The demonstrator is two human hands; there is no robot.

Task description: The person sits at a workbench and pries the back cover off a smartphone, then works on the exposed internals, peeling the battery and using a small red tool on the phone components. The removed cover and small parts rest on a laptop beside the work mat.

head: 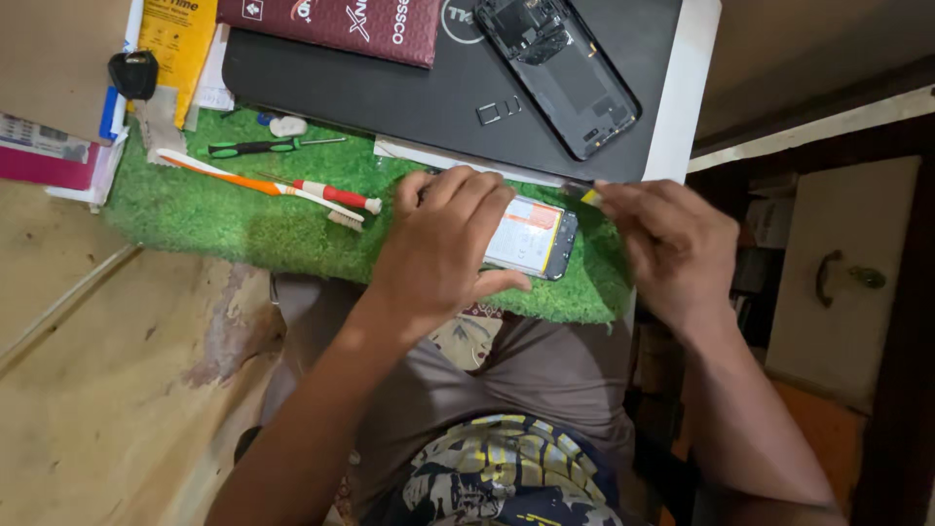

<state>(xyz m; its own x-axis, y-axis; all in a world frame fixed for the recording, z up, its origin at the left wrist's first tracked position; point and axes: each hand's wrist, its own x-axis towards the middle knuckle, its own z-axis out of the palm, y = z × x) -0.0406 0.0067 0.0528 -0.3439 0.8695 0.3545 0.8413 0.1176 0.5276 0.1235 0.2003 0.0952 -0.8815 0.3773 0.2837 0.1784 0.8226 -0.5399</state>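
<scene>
On green turf mat (243, 229), left hand (443, 244) clasps opened phone (531, 237) — right hand (672, 244) pinches yellow tab (589, 196).

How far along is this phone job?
Done: the back cover is off, lying on the closed laptop. In hand: the left hand holds the opened phone while the right hand pinches a small yellow-tipped piece. Left: the cover is not back on.
</scene>
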